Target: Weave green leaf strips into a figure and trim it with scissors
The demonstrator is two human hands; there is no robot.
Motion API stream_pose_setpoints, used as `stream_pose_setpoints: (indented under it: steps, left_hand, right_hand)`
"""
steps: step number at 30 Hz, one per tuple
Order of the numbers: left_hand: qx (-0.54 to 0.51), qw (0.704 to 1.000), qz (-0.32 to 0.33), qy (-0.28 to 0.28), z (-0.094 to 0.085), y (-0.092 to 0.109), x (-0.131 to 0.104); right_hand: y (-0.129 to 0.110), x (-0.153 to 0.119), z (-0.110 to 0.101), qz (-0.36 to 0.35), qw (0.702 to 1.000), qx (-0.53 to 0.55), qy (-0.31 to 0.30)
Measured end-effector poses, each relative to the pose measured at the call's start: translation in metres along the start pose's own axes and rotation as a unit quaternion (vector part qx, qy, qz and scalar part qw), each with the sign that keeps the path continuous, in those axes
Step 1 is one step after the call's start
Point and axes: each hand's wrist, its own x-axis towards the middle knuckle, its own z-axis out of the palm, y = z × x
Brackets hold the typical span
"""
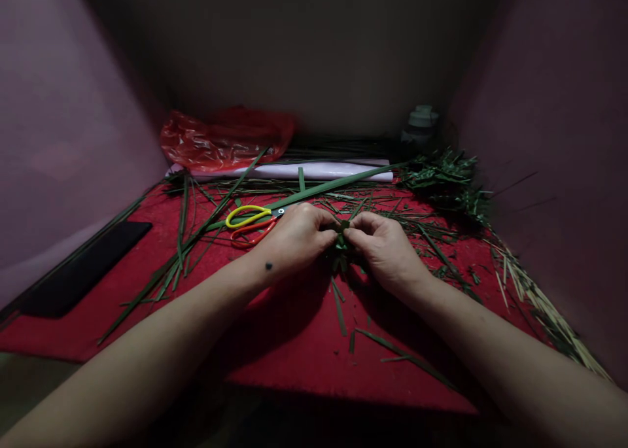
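Note:
Between my two hands is a small piece of folded green leaf strips [340, 244], with short ends sticking out below. My left hand [309, 232] pinches it from the left, thumb and forefinger closed on its edge. From the other side my right hand [383, 242] pinches the same piece with thumb and forefinger. Scissors [252, 225] with one yellow and one red handle lie just left of my left hand, their blades partly hidden behind it. A long green leaf strip [333, 184] runs diagonally behind both hands.
Leaf scraps and strips litter the red tabletop [289, 363]. At the back are a red plastic bag [220, 137], a pale roll [324, 171] and a lidded bottle [420, 124]. Dark green leaf pieces [441, 176] pile up at right. A black flat object [88, 265] lies left. Walls enclose three sides.

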Motion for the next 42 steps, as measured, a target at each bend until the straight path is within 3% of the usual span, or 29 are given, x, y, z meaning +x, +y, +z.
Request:
stream_pose_setpoints:
  steps: [8, 22, 33, 42]
  left_hand:
    - [-0.056, 0.998, -0.024, 0.003, 0.000, 0.000, -0.001]
    - [0.041, 0.998, 0.034, 0.039, 0.003, 0.000, -0.002]
    - [0.074, 0.996, 0.024, 0.054, 0.009, -0.001, -0.001]
    - [-0.117, 0.989, -0.041, -0.078, -0.009, -0.005, 0.003]
  right_hand:
    - [-0.003, -0.001, 0.001, -0.021, 0.999, -0.026, 0.004]
    - [0.000, 0.001, 0.001, -0.017, 0.999, -0.042, 0.004]
    - [0.001, 0.001, 0.001, -0.007, 0.999, -0.038, 0.003]
    - [0.005, 0.004, -0.002, 0.038, 0.998, 0.049, -0.028]
